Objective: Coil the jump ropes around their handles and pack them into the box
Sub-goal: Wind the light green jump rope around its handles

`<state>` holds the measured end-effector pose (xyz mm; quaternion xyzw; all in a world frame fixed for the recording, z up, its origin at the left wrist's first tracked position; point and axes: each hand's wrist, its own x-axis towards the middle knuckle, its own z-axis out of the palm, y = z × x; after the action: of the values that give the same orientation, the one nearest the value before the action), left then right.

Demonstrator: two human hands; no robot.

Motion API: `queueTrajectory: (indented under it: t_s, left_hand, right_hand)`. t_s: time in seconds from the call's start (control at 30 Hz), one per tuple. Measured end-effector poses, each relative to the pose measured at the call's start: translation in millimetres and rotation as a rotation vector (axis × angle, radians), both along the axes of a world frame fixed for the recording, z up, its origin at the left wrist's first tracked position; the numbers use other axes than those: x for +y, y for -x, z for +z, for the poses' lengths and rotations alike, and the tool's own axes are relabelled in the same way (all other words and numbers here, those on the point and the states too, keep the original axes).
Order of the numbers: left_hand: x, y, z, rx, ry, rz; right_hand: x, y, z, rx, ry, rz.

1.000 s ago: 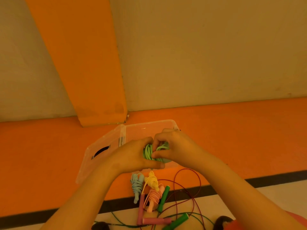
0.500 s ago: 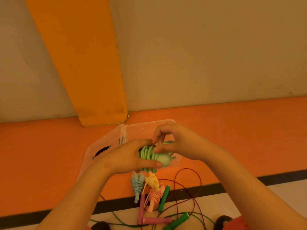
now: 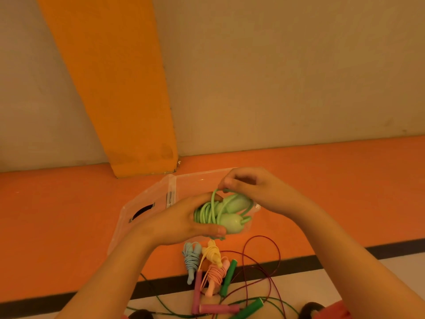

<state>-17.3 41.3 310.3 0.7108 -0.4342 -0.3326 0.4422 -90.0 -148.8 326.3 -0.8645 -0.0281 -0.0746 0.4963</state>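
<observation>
The clear box (image 3: 147, 201) sits on the orange floor. Over it, the left hand (image 3: 181, 223) grips the light green jump rope (image 3: 226, 216), coiled round its handles. At the bundle's one o'clock, the right hand (image 3: 259, 192) pinches a cord loop.

beige wall (image 3: 287, 77) w/ orange pillar (image 3: 115, 88), orange floor (image 3: 57, 215), black stripe (image 3: 345, 256).
</observation>
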Motion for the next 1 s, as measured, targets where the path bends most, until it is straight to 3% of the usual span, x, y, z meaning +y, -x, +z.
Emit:
queueTrajectory:
  t_s: [0.37, 0.53, 0.67, 0.8, 1.0]
  left_hand:
    - [-4.6, -4.6, -0.5, -0.099, 0.042, 0.020]
    - [-3.7, -7.4, -9.1, -0.324, -0.043, 0.056]
    - [-4.4, -8.7, -11.3, -0.510, -0.103, 0.218]
    - [-5.4, -5.3, -4.7, -0.706, -0.002, 0.319]
    - [-7.0, -6.0, -6.7, -0.734, 0.054, 0.356]
  right_hand:
    - [3.2, -1.6, -2.8, 0.029, -0.044, -0.025]
    - [4.7, -2.7, -4.9, 0.071, -0.084, -0.050]
    - [4.8, -4.8, -4.7, 0.092, -0.121, -0.075]
    - [5.7, -6.3, -4.9, 0.045, -0.104, -0.088]
    - [10.3, -6.9, -11.2, 0.017, -0.020, -0.074]
